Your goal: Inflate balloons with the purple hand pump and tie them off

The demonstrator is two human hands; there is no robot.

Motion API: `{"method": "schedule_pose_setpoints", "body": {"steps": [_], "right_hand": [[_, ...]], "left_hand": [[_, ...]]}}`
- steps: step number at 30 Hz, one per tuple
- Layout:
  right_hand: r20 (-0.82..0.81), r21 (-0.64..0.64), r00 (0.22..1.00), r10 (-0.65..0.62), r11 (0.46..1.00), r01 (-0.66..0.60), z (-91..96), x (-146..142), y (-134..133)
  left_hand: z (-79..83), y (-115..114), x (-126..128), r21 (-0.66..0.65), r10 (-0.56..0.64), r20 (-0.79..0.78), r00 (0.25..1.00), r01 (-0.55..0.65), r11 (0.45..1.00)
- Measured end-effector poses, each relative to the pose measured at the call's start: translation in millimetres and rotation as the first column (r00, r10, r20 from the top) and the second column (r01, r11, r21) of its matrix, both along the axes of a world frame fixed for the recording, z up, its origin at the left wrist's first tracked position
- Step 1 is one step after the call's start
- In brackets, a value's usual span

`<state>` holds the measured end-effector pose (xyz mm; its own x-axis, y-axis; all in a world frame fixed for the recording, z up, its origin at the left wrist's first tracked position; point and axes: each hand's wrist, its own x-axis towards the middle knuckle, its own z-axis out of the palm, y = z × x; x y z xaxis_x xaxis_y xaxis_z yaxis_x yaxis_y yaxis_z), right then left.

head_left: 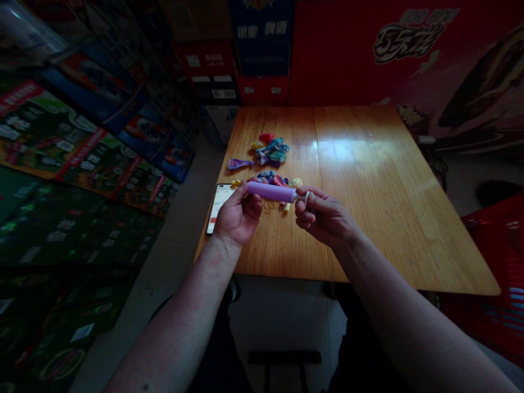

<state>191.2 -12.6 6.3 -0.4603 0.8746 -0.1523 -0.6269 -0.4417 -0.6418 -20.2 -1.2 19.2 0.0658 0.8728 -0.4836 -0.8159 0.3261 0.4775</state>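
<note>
Both my hands are on a purple balloon pump (271, 191), held level above the near left part of the table. My left hand (241, 215) wraps round the barrel's left end. At the other end, the fingers of my right hand (321, 215) are closed on the pump's white ring handle (307, 197). A small yellow piece (235, 184) shows by the left end; I cannot tell whether it is attached. Behind the pump lie crumpled balloons (278, 179), partly hidden, with thin yellow rubber bands (269, 206) just below it.
A phone (216, 210) with a lit screen lies at the left edge of the wooden table (368, 218). Farther back are a pile of colourful balloons (272, 150) and a flat purple one (240, 164). Stacked drink cartons (82, 147) stand left; a red crate (499, 262) is right.
</note>
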Motion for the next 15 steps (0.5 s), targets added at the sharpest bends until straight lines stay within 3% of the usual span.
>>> {"method": "schedule_pose_setpoints", "body": {"steps": [4,7,12,15], "right_hand": [[0.053,-0.049,0.996,-0.069,0.996,0.071,13.2,11.6,-0.2],[0.085,-0.035,0.989,-0.118,0.992,0.122,18.8,19.0,-1.9],[-0.014,-0.089,1.0,-0.012,0.996,0.011,12.6,1.3,-12.6],[-0.026,-0.151,0.999,-0.047,0.988,0.043,10.4,-10.1,-15.6]], "left_hand": [[7.0,4.0,-12.0,0.001,0.093,-0.056,0.994,-0.093,0.996],[10.1,2.7,-18.8,0.104,0.18,-0.091,0.979,-0.17,0.98],[2.5,-12.1,-4.8,0.192,0.023,-0.056,0.998,-0.012,0.981],[-1.2,-17.7,3.3,0.183,-0.014,-0.032,0.999,0.02,0.983]]}}
